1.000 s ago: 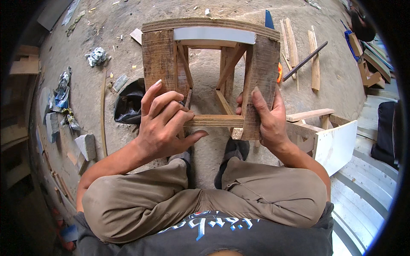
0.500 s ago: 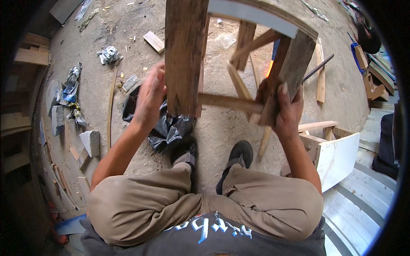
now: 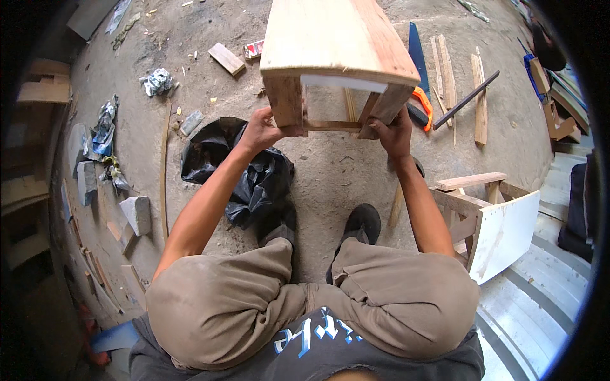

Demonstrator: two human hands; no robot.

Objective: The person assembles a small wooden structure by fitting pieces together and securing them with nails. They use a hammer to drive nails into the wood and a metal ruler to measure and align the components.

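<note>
A small wooden stool (image 3: 337, 41) hangs in front of me, above the ground beyond my feet. Its pale plank top faces up, and darker, weathered legs reach down toward me, joined low by a thin crosspiece. My left hand (image 3: 259, 130) is closed around the lower end of the left near leg. At the right near leg, my right hand (image 3: 395, 134) grips the lower end with its thumb on the near side. A white panel edge shows under the top; the far legs are mostly hidden.
Right of the stool lie a handsaw (image 3: 418, 57) with an orange handle, wood strips (image 3: 447, 70) and a dark bar (image 3: 467, 100). A white-panelled wooden frame (image 3: 505, 235) rests on corrugated metal sheet (image 3: 527, 305). A black plastic bag (image 3: 257, 190) lies by my left foot; concrete chunks (image 3: 135, 214) sit left.
The stool has turned, so its plank top now faces up and its legs point toward me. My left hand has moved from the leg's side to grip its end.
</note>
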